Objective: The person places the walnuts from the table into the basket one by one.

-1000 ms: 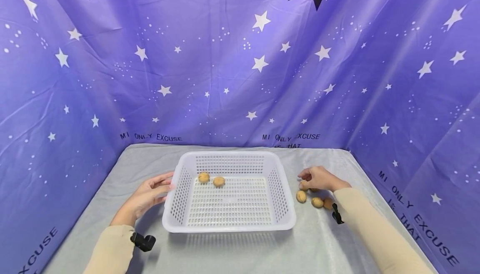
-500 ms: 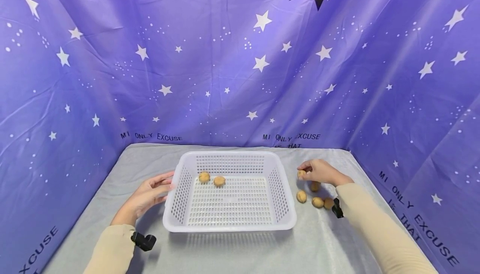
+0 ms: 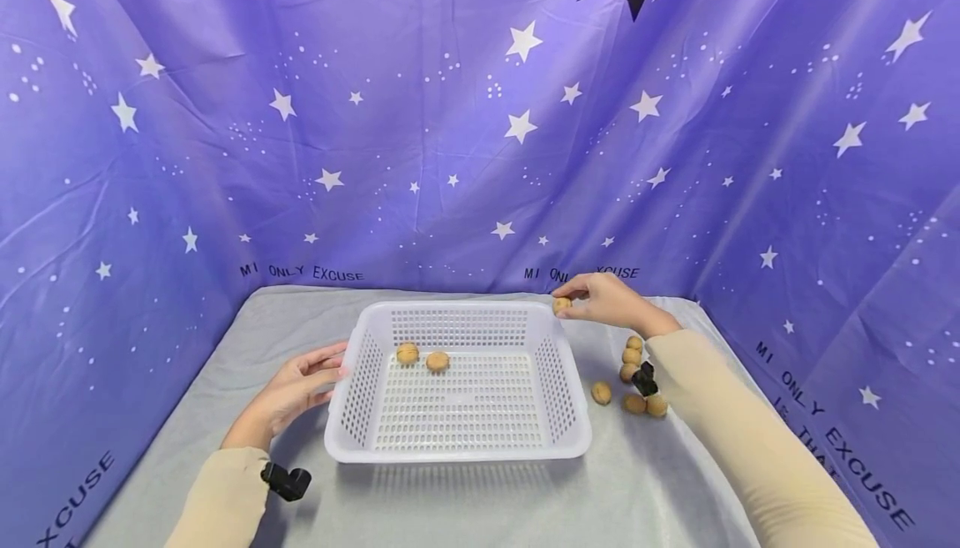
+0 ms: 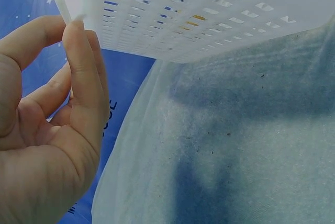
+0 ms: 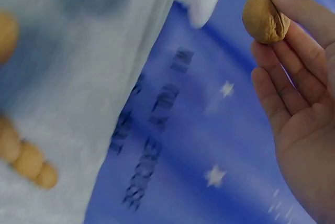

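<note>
My right hand point(image 3: 611, 304) pinches a walnut point(image 3: 562, 305) between thumb and fingertips, held up at the far right corner of the white plastic basket point(image 3: 457, 456). In the right wrist view the tan, seamed shell of this walnut point(image 5: 261, 20) shows clearly against the thumb. At the basket's left side, my left hand point(image 3: 292, 389) holds the rim, with thumb and index finger pinching its edge in the left wrist view. Two walnuts lie inside, a left one point(image 3: 407, 354) and a right one point(image 3: 438, 362), near the back left.
Right of the basket, several walnuts point(image 3: 632, 356) lie on the grey cloth-covered table point(image 3: 450, 510), partly behind the right wrist's black camera point(image 3: 644, 379). A single walnut point(image 3: 601, 393) sits closest to the basket. A purple star-patterned curtain point(image 3: 420, 156) stands around the table's back and sides.
My right hand has picked up a walnut from the group and carried it up and left to the basket's far right corner. My left hand and the basket have stayed put.
</note>
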### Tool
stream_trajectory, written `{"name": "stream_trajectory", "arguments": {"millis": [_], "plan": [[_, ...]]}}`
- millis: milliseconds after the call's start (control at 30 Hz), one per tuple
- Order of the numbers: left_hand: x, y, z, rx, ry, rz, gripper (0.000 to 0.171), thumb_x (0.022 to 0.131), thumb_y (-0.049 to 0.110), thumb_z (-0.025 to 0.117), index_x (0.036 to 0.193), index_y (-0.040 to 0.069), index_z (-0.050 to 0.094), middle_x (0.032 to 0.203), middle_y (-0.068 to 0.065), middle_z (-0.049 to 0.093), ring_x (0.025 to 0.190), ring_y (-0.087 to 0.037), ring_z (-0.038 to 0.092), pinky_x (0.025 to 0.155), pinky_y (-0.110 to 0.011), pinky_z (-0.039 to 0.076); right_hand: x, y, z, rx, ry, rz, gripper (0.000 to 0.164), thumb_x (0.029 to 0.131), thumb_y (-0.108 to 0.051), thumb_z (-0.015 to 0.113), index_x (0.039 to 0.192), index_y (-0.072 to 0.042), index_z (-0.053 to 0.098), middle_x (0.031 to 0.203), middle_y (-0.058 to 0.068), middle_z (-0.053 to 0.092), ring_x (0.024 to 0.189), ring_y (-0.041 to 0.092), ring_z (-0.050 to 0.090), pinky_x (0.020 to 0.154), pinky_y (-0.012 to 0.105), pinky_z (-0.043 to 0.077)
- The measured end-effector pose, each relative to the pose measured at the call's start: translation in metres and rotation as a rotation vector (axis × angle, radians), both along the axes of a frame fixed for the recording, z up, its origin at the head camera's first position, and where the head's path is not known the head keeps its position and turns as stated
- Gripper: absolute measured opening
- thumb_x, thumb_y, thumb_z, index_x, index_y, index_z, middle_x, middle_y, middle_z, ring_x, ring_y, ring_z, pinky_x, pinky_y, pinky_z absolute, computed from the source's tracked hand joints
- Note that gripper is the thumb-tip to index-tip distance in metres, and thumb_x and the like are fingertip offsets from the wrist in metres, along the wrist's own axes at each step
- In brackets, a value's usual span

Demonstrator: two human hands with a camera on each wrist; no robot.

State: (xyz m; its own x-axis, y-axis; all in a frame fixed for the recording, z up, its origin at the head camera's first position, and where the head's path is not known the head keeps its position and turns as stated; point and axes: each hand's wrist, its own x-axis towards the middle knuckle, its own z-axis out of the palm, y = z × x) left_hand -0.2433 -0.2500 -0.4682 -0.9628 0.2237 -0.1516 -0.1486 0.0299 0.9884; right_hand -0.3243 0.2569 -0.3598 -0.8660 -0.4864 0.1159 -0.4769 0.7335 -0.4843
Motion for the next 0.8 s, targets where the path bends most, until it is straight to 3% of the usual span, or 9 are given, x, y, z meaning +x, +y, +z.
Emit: {"name": "stream_trajectory", "arguments": {"millis": [133, 267, 567, 800], "plan": [[0.0, 0.0, 0.0, 0.002, 0.0, 0.001, 0.07, 0.094, 0.013, 0.072, 0.154, 0.001, 0.036, 0.136, -0.015, 0.056, 0.108, -0.015, 0.064, 0.089, -0.038, 0.054, -0.004, -0.031, 0.004, -0.009, -0.01, 0.064, 0.036, 0.085, -0.028, 0.082, 0.117, -0.012, 0.075, 0.112, 0.0, 0.072, 0.104, 0.02, 0.066, 0.096, 0.046, 0.05], [0.0, -0.001, -0.001, -0.004, 0.0, 0.007, 0.07, 0.094, 0.013, 0.072, 0.153, 0.001, 0.037, 0.134, -0.013, 0.057, 0.108, -0.015, 0.063, 0.089, -0.038, 0.054, -0.009, -0.061, -0.004, 0.012, -0.024, 0.12, 0.035, 0.085, -0.026, 0.082, 0.116, -0.011, 0.074, 0.111, -0.002, 0.072, 0.102, 0.016, 0.066, 0.096, 0.043, 0.05], [0.001, 0.0, 0.001, -0.007, -0.002, 0.0, 0.07, 0.094, 0.014, 0.072, 0.153, 0.002, 0.037, 0.137, -0.017, 0.055, 0.109, -0.017, 0.063, 0.089, -0.038, 0.054, -0.017, -0.115, -0.042, 0.081, -0.111, 0.209, 0.036, 0.086, -0.02, 0.078, 0.12, -0.008, 0.073, 0.112, -0.003, 0.071, 0.098, 0.009, 0.065, 0.089, 0.029, 0.052], [0.0, -0.001, 0.0, -0.01, -0.001, -0.002, 0.069, 0.094, 0.014, 0.072, 0.153, 0.002, 0.038, 0.135, -0.016, 0.056, 0.108, -0.018, 0.063, 0.089, -0.038, 0.054, -0.018, -0.136, -0.074, 0.045, -0.197, 0.21, 0.037, 0.086, -0.016, 0.08, 0.12, -0.003, 0.072, 0.111, 0.002, 0.072, 0.097, 0.012, 0.066, 0.091, 0.031, 0.052]]}}
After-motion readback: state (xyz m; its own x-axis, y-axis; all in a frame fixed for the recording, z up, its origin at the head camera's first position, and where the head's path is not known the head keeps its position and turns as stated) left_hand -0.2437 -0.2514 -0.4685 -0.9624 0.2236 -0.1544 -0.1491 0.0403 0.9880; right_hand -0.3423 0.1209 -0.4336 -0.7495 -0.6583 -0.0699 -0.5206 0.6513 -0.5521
